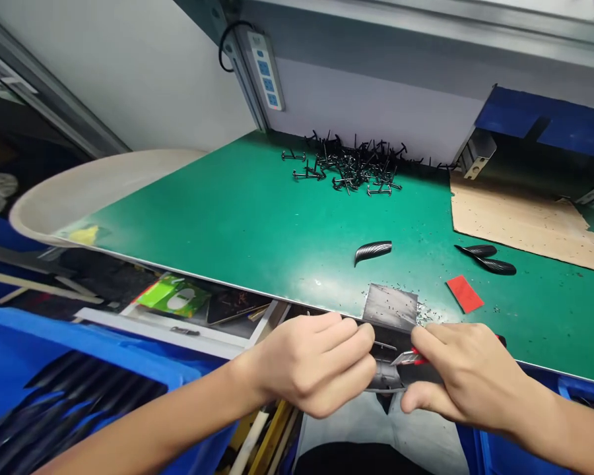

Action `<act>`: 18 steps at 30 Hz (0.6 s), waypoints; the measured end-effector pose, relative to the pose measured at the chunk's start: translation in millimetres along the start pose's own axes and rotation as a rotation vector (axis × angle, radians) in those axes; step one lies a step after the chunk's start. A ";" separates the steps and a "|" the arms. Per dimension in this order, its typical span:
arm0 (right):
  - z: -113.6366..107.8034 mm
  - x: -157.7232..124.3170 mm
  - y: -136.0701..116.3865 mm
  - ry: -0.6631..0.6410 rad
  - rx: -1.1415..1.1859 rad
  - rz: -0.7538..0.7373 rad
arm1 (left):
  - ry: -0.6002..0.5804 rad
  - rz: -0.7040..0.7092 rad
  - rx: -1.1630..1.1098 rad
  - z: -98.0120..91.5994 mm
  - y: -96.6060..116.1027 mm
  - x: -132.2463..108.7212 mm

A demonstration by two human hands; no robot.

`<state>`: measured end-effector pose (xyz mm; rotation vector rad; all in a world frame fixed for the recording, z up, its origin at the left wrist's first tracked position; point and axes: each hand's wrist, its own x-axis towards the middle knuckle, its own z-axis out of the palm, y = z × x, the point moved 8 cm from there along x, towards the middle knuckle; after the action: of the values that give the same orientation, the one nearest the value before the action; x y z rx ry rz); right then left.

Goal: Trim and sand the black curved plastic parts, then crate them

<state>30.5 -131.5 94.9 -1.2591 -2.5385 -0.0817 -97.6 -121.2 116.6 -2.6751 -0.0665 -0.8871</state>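
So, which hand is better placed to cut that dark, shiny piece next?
Likely the right hand: it grips the red utility knife, blade exposed over the dark, shiny piece. The left hand seems occupied holding that piece.

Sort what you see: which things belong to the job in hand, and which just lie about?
Job, likely:
red-handled knife, in the right hand
dark part, in the left hand

Lying about, likely:
green packet, below the tabletop
yellow item
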 end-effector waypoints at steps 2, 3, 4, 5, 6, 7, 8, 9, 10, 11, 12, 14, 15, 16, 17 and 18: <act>1.9 1.6 -2.6 0.024 -0.061 -0.008 | 0.018 0.009 -0.006 -2.7 3.1 1.2; 1.8 1.5 -3.1 0.034 -0.082 -0.006 | 0.030 0.013 -0.006 -3.7 4.3 1.2; 1.5 0.7 -3.3 0.043 -0.097 -0.003 | 0.042 0.021 -0.004 -4.4 5.5 0.9; 1.4 -0.5 -3.3 0.047 -0.107 0.002 | 0.053 0.029 0.004 -4.9 6.6 0.3; 1.6 -2.1 -3.4 0.050 -0.112 0.004 | 0.061 0.042 0.016 -4.9 7.8 -0.3; 2.6 -3.9 -3.3 0.044 -0.110 0.008 | 0.068 0.053 0.029 -4.7 8.8 -1.0; 4.5 -5.7 -2.8 0.031 -0.106 0.016 | 0.075 0.063 0.044 -4.4 9.5 -1.6; 7.2 -7.4 -2.0 0.011 -0.100 0.030 | 0.086 0.070 0.057 -4.4 10.1 -2.2; 10.2 -8.9 -1.0 -0.013 -0.090 0.046 | 0.097 0.074 0.067 -4.4 10.6 -2.8; 13.3 -10.1 -0.2 -0.037 -0.079 0.061 | 0.107 0.076 0.073 -4.3 11.1 -3.1; 16.0 -11.1 0.5 -0.059 -0.067 0.076 | 0.115 0.078 0.077 -4.0 11.8 -3.2; 18.6 -12.0 1.4 -0.083 -0.028 0.095 | 0.111 0.077 0.078 -2.8 13.8 -2.2; 19.2 -12.4 2.4 -0.097 0.006 0.103 | 0.107 0.076 0.076 -2.5 14.8 -1.1; 19.9 -13.0 4.4 -0.120 0.048 0.116 | 0.103 0.074 0.073 -2.5 15.6 0.1; 20.7 -14.1 8.0 -0.150 0.098 0.136 | 0.096 0.074 0.069 -2.2 15.7 1.3; 21.7 -16.1 13.7 -0.186 0.153 0.168 | 0.082 0.076 0.067 -1.1 14.7 1.9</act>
<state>45.1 -131.5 68.4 -1.4711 -2.5200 0.2737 -94.7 -135.5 114.3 -2.5586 0.0236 -0.9529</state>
